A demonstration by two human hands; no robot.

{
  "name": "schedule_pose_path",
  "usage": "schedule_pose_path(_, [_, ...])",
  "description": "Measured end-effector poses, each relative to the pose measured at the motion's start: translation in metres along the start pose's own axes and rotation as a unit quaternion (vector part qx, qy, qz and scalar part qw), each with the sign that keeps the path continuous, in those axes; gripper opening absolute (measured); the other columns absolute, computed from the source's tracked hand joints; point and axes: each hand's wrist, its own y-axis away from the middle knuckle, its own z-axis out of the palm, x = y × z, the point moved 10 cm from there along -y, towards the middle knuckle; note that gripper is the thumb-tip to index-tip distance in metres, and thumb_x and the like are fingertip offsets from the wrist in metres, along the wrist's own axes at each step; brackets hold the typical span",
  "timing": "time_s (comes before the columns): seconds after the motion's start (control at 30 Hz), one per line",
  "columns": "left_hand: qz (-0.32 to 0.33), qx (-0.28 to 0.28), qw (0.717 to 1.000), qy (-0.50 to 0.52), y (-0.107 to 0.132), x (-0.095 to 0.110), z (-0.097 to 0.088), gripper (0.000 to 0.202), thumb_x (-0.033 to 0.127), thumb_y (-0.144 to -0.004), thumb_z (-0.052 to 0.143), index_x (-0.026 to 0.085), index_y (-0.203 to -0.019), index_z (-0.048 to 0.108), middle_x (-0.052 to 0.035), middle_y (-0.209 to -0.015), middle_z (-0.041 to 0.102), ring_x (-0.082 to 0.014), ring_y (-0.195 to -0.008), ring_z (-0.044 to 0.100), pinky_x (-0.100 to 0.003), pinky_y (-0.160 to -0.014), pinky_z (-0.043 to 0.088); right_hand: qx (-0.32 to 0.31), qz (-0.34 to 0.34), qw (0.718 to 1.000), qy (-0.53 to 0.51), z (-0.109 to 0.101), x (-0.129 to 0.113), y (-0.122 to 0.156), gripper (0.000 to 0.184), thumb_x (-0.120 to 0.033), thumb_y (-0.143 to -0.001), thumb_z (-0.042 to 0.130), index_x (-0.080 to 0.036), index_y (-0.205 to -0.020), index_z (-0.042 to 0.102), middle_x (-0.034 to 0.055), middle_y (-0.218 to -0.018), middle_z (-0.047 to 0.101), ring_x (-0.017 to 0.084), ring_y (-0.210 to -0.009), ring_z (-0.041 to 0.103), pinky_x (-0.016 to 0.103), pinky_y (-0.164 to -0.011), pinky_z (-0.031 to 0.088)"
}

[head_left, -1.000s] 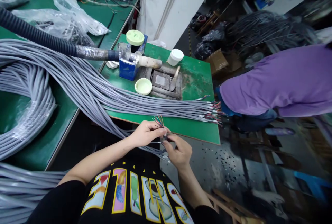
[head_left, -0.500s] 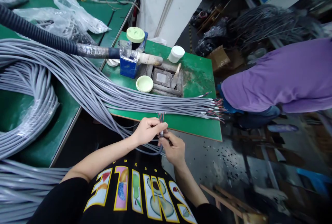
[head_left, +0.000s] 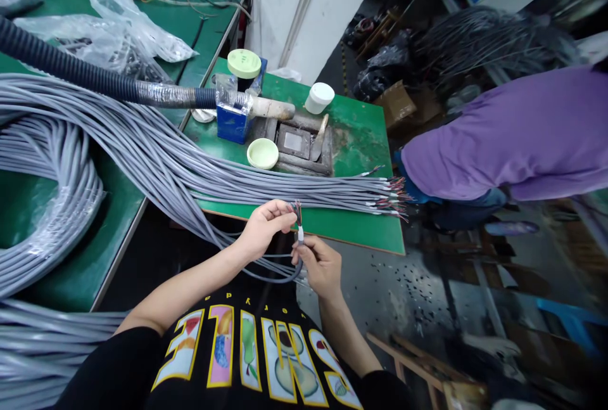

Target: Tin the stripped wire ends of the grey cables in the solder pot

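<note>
My right hand [head_left: 322, 265] pinches a grey cable [head_left: 299, 250] between thumb and fingers, just below a white band near its end. Thin coloured wires [head_left: 297, 212] fan out above that band and point upward. With thumb and fingertips closed, my left hand [head_left: 265, 227] grips these wires from the left side. Below my hands the cable bends back to the left. Behind it, a thick bundle of grey cables [head_left: 266, 187] lies along the green table [head_left: 351, 232], its stripped ends fanned out at the right.
On the table stand a square metal pot [head_left: 293, 142] with a spatula [head_left: 320, 137], a pale green lid [head_left: 263, 154], a white tub [head_left: 319, 98] and a blue box [head_left: 232, 123] under a hose nozzle [head_left: 270, 108]. Coiled cables [head_left: 61, 207] lie left. A person in purple [head_left: 503, 137] is at right.
My left hand has moved up from the white band to the wire ends. The band now shows uncovered above my right hand. The view has shifted slightly.
</note>
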Motion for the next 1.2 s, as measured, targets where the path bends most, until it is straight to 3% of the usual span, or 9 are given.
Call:
schedule_pose_path(0.1, [0.007,0.009,1.0,-0.006,0.0,0.002,-0.002,0.032,0.037,-0.062,0.079,0.014,-0.068,0.058,0.0046,-0.053,0.053,-0.0045,-0.049,0.045,-0.018,-0.052,0.037,-0.018,0.02,0.999,-0.033,0.005,0.002,-0.004,0.017,-0.031,-0.086,0.055,-0.018,-0.077,0.061,-0.0021,-0.055,0.06,0.011,-0.049,0.055,0.023,-0.052,0.045])
schedule_pose_path(0.17, [0.007,0.014,1.0,-0.011,0.0,0.002,-0.002,0.033,0.038,-0.06,0.08,0.013,-0.067,0.058,0.0046,-0.052,0.053,-0.005,-0.05,0.046,-0.018,-0.053,0.038,-0.027,0.03,0.997,-0.073,0.009,-0.001,-0.01,0.014,-0.032,-0.083,0.059,-0.018,-0.086,0.06,-0.0025,-0.058,0.061,0.011,-0.05,0.056,0.023,-0.052,0.046])
schedule_pose_path(0.27, [0.001,0.018,1.0,-0.019,0.001,0.0,-0.001,0.036,0.039,-0.057,0.081,0.013,-0.066,0.058,0.0044,-0.053,0.055,-0.006,-0.05,0.049,-0.019,-0.052,0.039,-0.01,0.041,0.993,-0.113,0.01,-0.008,-0.023,0.027,-0.032,-0.078,0.065,-0.019,-0.1,0.056,-0.0045,-0.059,0.061,0.011,-0.049,0.056,0.022,-0.05,0.046])
schedule_pose_path(0.47, [0.027,0.05,0.998,-0.04,0.003,0.01,-0.006,0.033,0.038,-0.058,0.08,0.013,-0.065,0.059,0.0039,-0.057,0.058,-0.0056,-0.051,0.049,-0.019,-0.053,0.041,0.044,0.026,0.993,-0.103,0.005,-0.02,-0.045,0.014,-0.032,-0.084,0.06,-0.018,-0.086,0.059,-0.0046,-0.055,0.058,0.009,-0.046,0.054,0.022,-0.048,0.046])
schedule_pose_path(0.7, [0.046,0.067,0.996,-0.047,0.0,0.011,-0.011,0.03,0.037,-0.061,0.078,0.014,-0.066,0.06,0.0028,-0.059,0.06,-0.0078,-0.054,0.053,-0.021,-0.058,0.045,0.102,0.014,0.988,-0.114,-0.003,-0.019,-0.046,0.012,-0.032,-0.084,0.059,-0.02,-0.083,0.058,-0.0029,-0.065,0.061,0.01,-0.051,0.058,0.023,-0.052,0.05])
schedule_pose_path(0.9, [0.049,0.071,0.995,-0.051,0.0,0.008,-0.013,0.029,0.037,-0.061,0.078,0.014,-0.066,0.061,0.002,-0.061,0.06,-0.0079,-0.057,0.054,-0.021,-0.059,0.045,0.088,0.025,0.987,-0.135,0.001,-0.017,-0.051,0.013,-0.029,-0.076,0.066,-0.019,-0.077,0.057,-0.0051,-0.059,0.056,0.008,-0.045,0.052,0.02,-0.045,0.047])
schedule_pose_path(1.2, [0.085,0.079,0.991,-0.073,0.0,0.017,-0.017,0.026,0.037,-0.066,0.074,0.014,-0.071,0.062,0.0013,-0.063,0.06,-0.008,-0.058,0.053,-0.02,-0.059,0.044,0.08,0.034,0.99,-0.107,0.002,-0.02,-0.055,0.013,-0.03,-0.077,0.066,-0.018,-0.075,0.06,-0.0039,-0.058,0.057,0.008,-0.044,0.051,0.02,-0.045,0.046])
